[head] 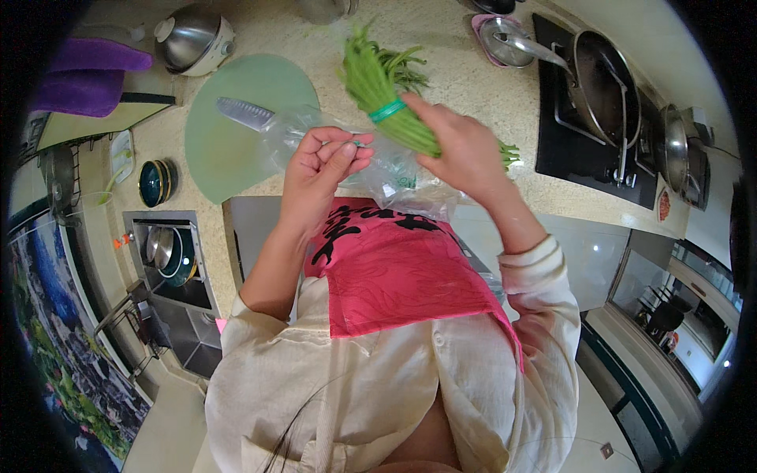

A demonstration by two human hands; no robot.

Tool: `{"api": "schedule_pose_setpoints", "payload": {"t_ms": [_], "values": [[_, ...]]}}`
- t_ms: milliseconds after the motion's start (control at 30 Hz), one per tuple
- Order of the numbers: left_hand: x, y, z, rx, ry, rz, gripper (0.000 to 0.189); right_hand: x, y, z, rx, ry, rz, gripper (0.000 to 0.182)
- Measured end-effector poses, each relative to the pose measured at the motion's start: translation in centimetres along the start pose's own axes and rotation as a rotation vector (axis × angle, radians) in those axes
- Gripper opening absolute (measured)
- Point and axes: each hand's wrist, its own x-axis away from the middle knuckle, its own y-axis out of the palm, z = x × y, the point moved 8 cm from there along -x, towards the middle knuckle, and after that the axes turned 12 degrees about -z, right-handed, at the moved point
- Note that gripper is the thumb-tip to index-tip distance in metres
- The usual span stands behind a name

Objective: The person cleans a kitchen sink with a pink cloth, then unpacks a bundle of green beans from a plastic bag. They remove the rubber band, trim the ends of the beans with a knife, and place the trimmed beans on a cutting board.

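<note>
My right hand grips a bunch of long green vegetable stalks near its cut ends. A green tape band wraps the bunch, and thinner, darker tips spread over the counter behind it. To the left, my left hand pinches a small green scrap, perhaps tape, between thumb and fingers. A crumpled clear plastic bag lies beneath both hands at the counter's front edge. Part of that bag reaches the kitchen knife, which rests on a round green cutting board; its handle is hidden.
A gas hob with a wok stands at the right, near a glass lid. Stacked dark bowls and a lidded electric pot are at the left. The sink holds dishes at its far end.
</note>
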Motion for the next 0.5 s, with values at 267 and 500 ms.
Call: {"api": "schedule_pose_setpoints", "payload": {"t_ms": [267,500], "values": [[0.7,-1.8,-1.8,-0.009,-0.027,0.079,0.016,-1.4,10.2,0.5,0.217,-0.031,0.053,0.068],[-2.3,0.9,-5.9,-0.054,-0.266,-0.106,0.021,4.6,5.2,1.5,-1.076,0.117,0.341,0.029]]}}
